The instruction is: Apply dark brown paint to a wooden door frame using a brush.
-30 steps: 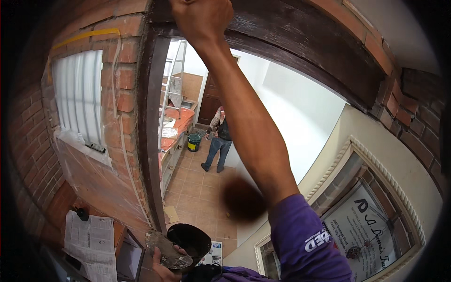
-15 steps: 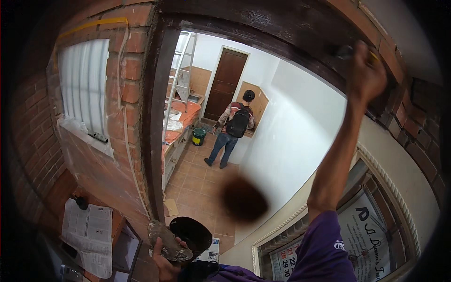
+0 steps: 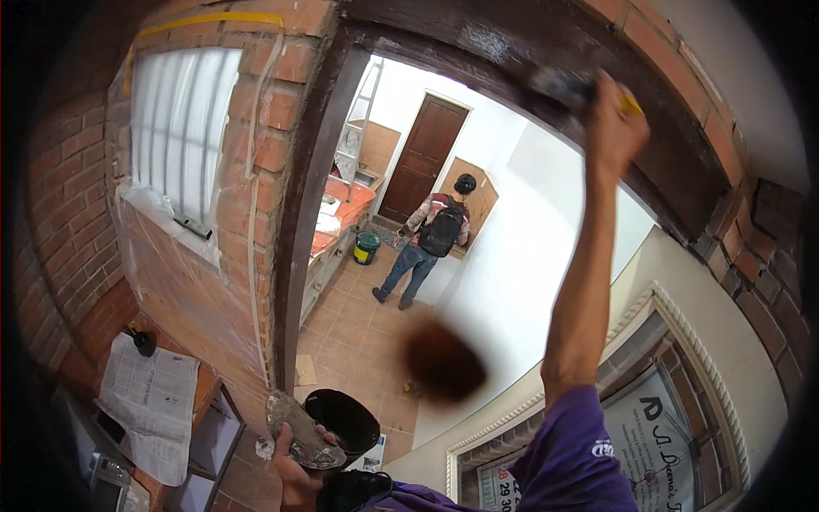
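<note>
My right hand [image 3: 616,119] is closed round a paintbrush [image 3: 559,85] with some yellow on its handle, raised against the dark brown beam [image 3: 657,179] over the doorway. The bristles look blurred. At the lower middle, my left hand [image 3: 294,469] grips a grey, stained, crusted piece [image 3: 299,431] beside a dark round container [image 3: 350,414]; whether it holds the container too is unclear. The beam joins a dark side jamb [image 3: 299,213] edged by brick. A blurred brown blot covers part of the view.
Through the doorway stand another person [image 3: 431,230], a ladder [image 3: 367,111], a green bucket [image 3: 367,246] and a cluttered counter [image 3: 337,222]. At lower left is a desk with newspaper [image 3: 149,401]. A plastic-covered window [image 3: 179,136] is on the left, a framed glass panel [image 3: 648,410] at lower right.
My right hand swung rightward along the beam from the top middle, then moved slightly back left with the brush. The view has shifted, and the other person now shows fully.
</note>
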`<move>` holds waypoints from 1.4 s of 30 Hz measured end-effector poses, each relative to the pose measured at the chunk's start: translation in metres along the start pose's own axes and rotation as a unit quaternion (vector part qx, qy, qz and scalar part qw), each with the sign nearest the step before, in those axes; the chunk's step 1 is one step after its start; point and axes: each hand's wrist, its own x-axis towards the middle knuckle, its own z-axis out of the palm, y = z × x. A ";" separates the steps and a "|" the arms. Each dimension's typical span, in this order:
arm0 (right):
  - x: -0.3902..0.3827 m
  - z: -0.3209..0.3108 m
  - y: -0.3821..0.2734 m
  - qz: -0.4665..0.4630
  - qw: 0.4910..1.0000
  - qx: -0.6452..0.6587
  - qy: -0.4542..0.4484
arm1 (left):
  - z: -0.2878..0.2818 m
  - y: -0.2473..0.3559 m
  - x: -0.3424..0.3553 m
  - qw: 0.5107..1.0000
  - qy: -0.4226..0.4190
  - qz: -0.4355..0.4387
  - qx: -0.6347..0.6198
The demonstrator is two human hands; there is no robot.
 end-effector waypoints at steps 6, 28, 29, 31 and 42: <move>0.000 -0.043 -0.024 -0.110 0.964 -0.229 0.075 | 0.004 0.008 0.002 0.998 0.014 -0.022 -0.049; -0.032 0.161 -0.047 -0.011 0.960 0.253 -0.116 | -0.013 0.018 0.001 0.993 0.069 0.094 0.004; -0.035 0.162 -0.046 -0.010 0.959 0.257 -0.119 | -0.011 0.020 0.001 0.992 0.075 0.100 0.004; -0.037 0.158 -0.039 -0.034 0.979 0.180 -0.090 | -0.011 0.021 -0.001 0.991 0.083 0.107 0.002; -0.056 0.176 -0.042 -0.058 0.970 0.228 -0.064 | -0.013 0.024 0.001 0.990 0.074 0.123 -0.013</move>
